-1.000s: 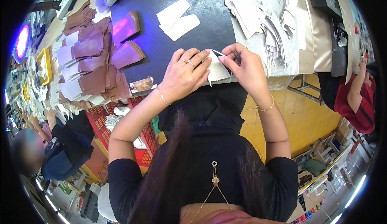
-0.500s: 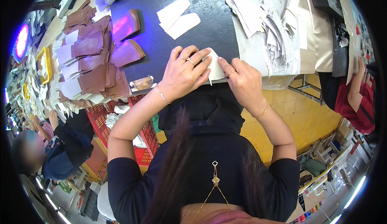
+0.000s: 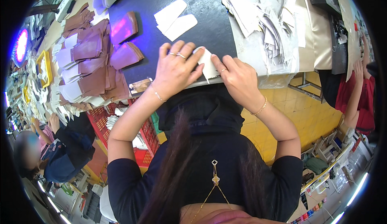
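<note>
Between left hand (image 3: 175, 68) and right hand (image 3: 240, 78), a small cream panel (image 3: 209, 64) lies at the black tabletop's (image 3: 205, 8) near edge.
The left fingers are spread, fingertips on the panel; the right index finger presses its side, and whether the curled others grip anything, I cannot tell. Uneven pressure could skew or crease it; a stray reach could knock the two loose white panels (image 3: 180, 27) beyond.

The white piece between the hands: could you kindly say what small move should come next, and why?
I'd probably have the right hand press along the right edge of the white piece, since its index finger seems set there while the left hand steadies the left side.
</note>
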Demonstrator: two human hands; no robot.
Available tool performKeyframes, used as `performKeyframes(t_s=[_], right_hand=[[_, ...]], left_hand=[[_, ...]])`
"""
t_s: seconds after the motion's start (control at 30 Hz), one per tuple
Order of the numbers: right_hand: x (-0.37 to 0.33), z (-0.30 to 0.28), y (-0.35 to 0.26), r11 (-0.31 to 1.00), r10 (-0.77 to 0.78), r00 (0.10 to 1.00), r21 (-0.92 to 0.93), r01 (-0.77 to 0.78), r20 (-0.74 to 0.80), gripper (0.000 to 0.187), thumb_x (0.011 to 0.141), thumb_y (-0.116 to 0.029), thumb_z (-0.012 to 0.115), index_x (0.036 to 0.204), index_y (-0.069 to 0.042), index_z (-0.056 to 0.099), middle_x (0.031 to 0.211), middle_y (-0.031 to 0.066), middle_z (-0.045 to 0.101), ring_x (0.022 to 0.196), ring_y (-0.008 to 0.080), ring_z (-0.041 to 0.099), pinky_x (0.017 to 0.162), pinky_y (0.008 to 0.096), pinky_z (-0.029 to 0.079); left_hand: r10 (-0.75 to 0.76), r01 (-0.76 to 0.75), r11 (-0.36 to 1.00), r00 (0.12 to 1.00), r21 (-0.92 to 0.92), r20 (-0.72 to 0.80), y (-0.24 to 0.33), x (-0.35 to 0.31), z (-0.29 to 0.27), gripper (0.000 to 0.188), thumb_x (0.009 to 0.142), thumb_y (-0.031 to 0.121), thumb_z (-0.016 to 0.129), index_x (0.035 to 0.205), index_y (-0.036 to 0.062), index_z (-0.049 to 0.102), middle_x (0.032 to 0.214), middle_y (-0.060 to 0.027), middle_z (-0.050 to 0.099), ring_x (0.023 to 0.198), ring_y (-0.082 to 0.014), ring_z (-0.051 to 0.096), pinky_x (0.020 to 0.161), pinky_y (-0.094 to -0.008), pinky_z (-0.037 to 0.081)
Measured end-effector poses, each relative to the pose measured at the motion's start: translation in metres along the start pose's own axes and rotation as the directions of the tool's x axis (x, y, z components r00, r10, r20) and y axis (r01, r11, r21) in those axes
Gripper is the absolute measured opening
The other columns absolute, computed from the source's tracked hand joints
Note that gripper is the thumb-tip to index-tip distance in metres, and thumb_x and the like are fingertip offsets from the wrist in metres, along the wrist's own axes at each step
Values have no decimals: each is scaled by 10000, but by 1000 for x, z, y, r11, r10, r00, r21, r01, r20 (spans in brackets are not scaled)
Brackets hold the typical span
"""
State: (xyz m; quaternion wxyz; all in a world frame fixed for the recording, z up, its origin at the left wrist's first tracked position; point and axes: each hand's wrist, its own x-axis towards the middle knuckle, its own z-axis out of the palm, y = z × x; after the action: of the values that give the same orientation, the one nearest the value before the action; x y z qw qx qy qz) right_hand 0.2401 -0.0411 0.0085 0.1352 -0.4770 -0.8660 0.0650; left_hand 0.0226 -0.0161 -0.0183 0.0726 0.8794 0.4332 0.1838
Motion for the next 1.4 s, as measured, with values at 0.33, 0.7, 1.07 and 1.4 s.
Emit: performKeyframes(t_s=[0.33, 0.7, 1.07, 1.4], right_hand=[[12, 9, 17, 994, -98, 994, 47, 101, -53, 340, 795, -136, 646, 1125, -68, 697, 826, 14, 519, 686, 142, 590, 557, 295, 489], [-25, -5, 23, 997, -58, 998, 46, 59, -17, 402, 781, -113, 661, 1175, -117, 738, 770, 6, 471, 630, 135, 556, 536, 298, 457], [-23, -12, 16, 1000, -25, 997, -15, 26, 76, 372, 820, -136, 676, 1187, -108, 729, 887, 22, 533, 643, 154, 578, 548, 296, 482], [-30, -31, 6, 863, 417, 898, 248, -440, 139, 457, 877, -53, 720, 1288, 14, 532, 1063, 191, 594, 977, 374, 634, 803, 435, 522]], left_hand=[[71, -66, 991, 997, -114, 38, -4, -8, 2, 479, 849, 101, 710, 1319, 83, 619, 1311, -54, 638, 1291, -244, 560, 1066, -437, 418], [50, -48, 998, 998, -33, 46, 1, -6, 1, 483, 838, 116, 710, 1316, 127, 638, 1284, -8, 648, 1268, -193, 570, 1038, -445, 398], [64, -58, 996, 995, -68, 80, -2, 2, 0, 487, 831, 190, 764, 1301, 128, 654, 1209, -31, 624, 1194, -221, 577, 1003, -433, 407], [-129, 231, 886, 955, -403, 265, -2, 17, -26, 204, 851, 199, 772, 995, 86, 682, 971, -78, 650, 1009, -312, 573, 920, -395, 409]])
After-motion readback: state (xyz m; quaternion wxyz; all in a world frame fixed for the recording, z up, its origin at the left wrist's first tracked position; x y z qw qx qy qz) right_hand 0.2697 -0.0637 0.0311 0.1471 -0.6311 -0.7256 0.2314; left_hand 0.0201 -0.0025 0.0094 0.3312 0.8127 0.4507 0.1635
